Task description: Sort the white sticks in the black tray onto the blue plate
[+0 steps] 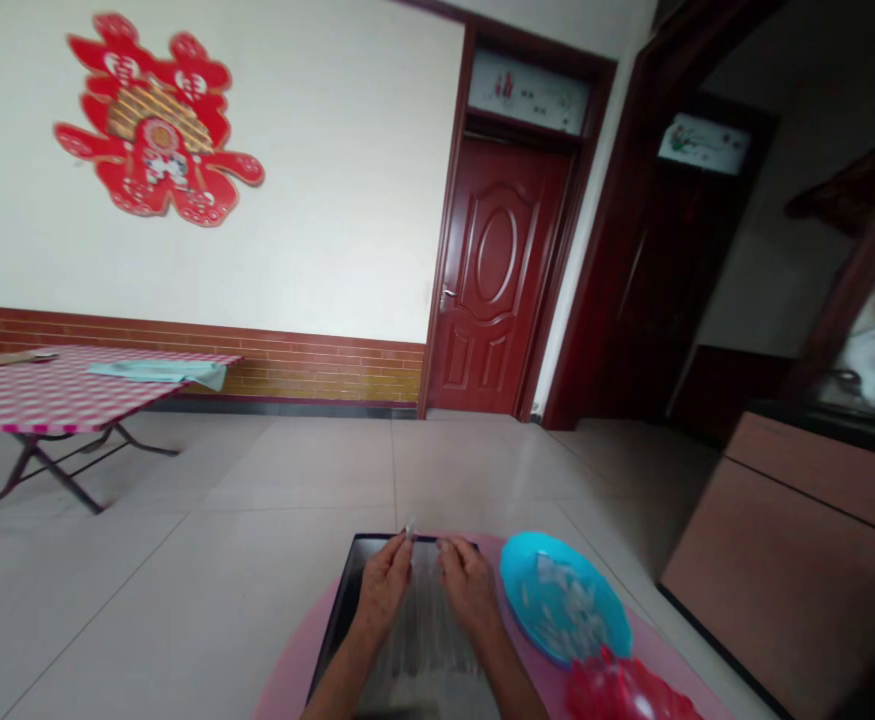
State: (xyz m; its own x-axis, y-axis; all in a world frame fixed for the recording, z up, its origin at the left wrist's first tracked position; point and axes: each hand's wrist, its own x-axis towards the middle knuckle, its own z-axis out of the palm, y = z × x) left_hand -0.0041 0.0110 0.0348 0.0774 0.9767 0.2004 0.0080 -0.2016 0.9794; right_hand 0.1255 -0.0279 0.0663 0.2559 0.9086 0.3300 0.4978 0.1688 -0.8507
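Observation:
My left hand (384, 585) is over the far left part of a dark-rimmed, shallow rectangular tray (333, 618). Thumb and fingers are pinched on a small whitish piece (410, 528) whose tip sticks up; its kind is unclear. Just across from it, my right hand (468, 585) is closed near the tray's far right corner, and whatever its fingertips may hold is too small to make out. Long pale, translucent strips (426, 620) lie side by side in the tray between my forearms, blurred. To the right, a blue plastic bowl (516, 560) contains many small whitish, translucent pieces (576, 610).
Tray and bowl stand on a round pink tabletop (298, 650). A shiny red plastic item (624, 690) lies by the bowl at lower right. Further off are a folding table (24, 390) with a checked cover, a brown cabinet (797, 540) and a red door (501, 270).

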